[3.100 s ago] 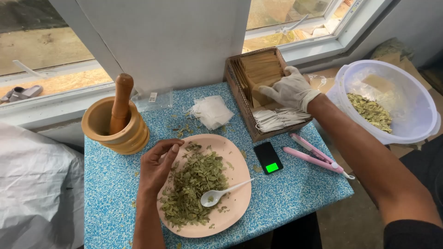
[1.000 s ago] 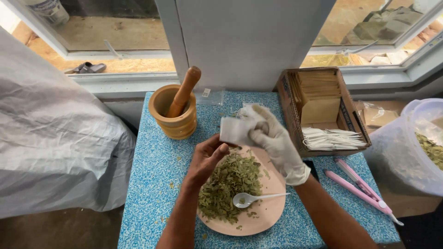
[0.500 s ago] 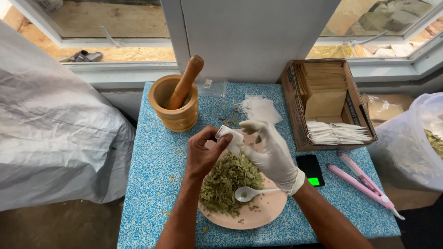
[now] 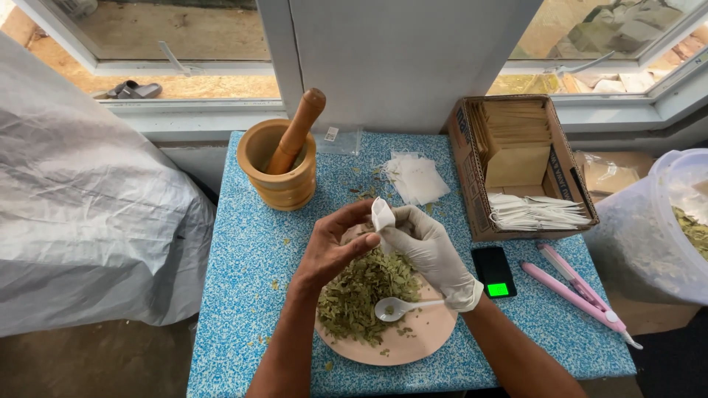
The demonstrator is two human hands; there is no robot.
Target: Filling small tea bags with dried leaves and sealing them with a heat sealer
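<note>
Teabag (image 4: 382,214), small, white and empty, is pinched between both hands above the plate (image 4: 420,340): the bare left hand (image 4: 332,247) grips its left edge, the gloved right hand (image 4: 431,250) its right. Dried leaves (image 4: 365,291) and a white spoon (image 4: 398,306) lie just below the hands; a wooden mortar (image 4: 279,166) stands beyond the left hand on the desk (image 4: 243,250).

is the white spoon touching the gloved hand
Apart. The head view shows the white spoon lying on the pink plate, bare plate between its handle and the gloved right hand, which holds a small white bag.
</note>
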